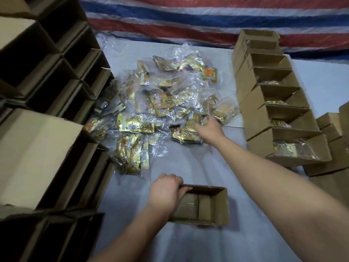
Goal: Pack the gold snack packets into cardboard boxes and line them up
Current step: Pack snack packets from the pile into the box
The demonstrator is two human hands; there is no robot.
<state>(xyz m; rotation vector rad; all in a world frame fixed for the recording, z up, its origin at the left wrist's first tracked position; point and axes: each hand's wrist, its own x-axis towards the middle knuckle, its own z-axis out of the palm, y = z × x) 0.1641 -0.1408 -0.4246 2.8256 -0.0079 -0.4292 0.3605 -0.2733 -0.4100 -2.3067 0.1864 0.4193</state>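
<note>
With the left hand [166, 188] gripping the empty near cardboard box [203, 206] by its rim, the right hand [208, 127] closes on a gold packet bag [190, 127] in the pile; next, lift it into that box.

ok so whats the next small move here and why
Probably close the right hand on a packet bag from the pile and bring it to the empty box. The left hand grips that box's rim, and the right reaches into the pile's near edge.

Red, white and blue striped tarp [188, 21] behind pale sheet [198, 167]
</note>
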